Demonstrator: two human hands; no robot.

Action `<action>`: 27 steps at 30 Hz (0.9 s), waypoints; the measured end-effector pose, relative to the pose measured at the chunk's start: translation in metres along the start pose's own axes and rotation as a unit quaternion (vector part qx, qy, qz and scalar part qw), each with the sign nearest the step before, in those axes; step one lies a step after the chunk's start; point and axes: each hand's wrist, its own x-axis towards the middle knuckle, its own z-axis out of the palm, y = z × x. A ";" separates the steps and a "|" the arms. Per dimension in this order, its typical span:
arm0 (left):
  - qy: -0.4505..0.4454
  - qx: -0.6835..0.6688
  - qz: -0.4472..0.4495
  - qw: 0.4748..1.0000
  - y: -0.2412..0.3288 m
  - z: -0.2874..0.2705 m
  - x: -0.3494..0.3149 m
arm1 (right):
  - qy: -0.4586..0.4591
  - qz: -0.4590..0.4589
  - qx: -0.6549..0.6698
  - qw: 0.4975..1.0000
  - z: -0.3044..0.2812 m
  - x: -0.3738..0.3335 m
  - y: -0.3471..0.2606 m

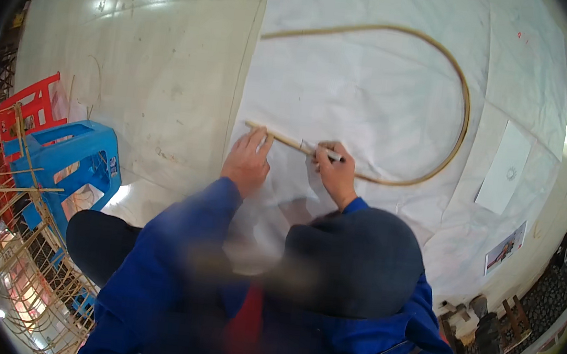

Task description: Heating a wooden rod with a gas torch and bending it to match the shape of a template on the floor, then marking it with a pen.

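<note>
A long bamboo strip lies bent into a wide U on white paper, its curve at the right and both ends toward the left. My left hand presses its fingers on the lower arm of the U, close to that end, holding it against the paper. A little to the right, my right hand is closed round a white pen with a dark end. The pen crosses the same arm of the strip; its writing tip is hidden by my fingers.
A blue plastic stool stands at the left with a red stool behind it. Thin bamboo framework fills the lower left. At the right lie a white sheet with a small drawing and a printed picture.
</note>
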 end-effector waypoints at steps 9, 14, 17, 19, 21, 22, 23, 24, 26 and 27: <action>-0.012 0.043 0.011 0.999 0.005 0.003 0.001 | -0.030 0.053 0.029 0.998 -0.021 0.007 -0.033; -0.048 0.063 -0.028 0.996 0.006 -0.004 0.009 | -0.017 -0.027 -0.035 0.999 -0.083 0.033 -0.112; -0.037 0.029 -0.073 0.996 0.009 -0.020 0.023 | -0.017 -0.086 -0.105 0.991 -0.119 0.059 -0.166; -0.019 0.006 -0.106 0.994 0.013 -0.041 0.038 | -0.034 -0.113 -0.133 0.984 -0.127 0.080 -0.202; 0.035 0.002 -0.170 0.985 0.015 -0.061 0.054 | -0.068 -0.159 -0.147 0.974 -0.128 0.101 -0.230; 0.036 0.002 -0.191 0.981 0.021 -0.077 0.067 | -0.069 -0.159 -0.149 0.974 -0.125 0.114 -0.245; 0.036 0.000 -0.192 0.981 0.021 -0.086 0.081 | -0.079 -0.176 -0.172 0.966 -0.121 0.127 -0.258; 0.051 -0.006 -0.198 0.979 0.020 -0.092 0.092 | -0.093 -0.193 -0.196 0.957 -0.115 0.138 -0.271; 0.070 -0.022 -0.203 0.976 0.022 -0.097 0.115 | -0.094 -0.168 -0.184 0.964 -0.099 0.155 -0.299; 0.066 -0.029 -0.202 0.977 0.021 -0.094 0.130 | -0.090 -0.152 -0.168 0.970 -0.092 0.164 -0.309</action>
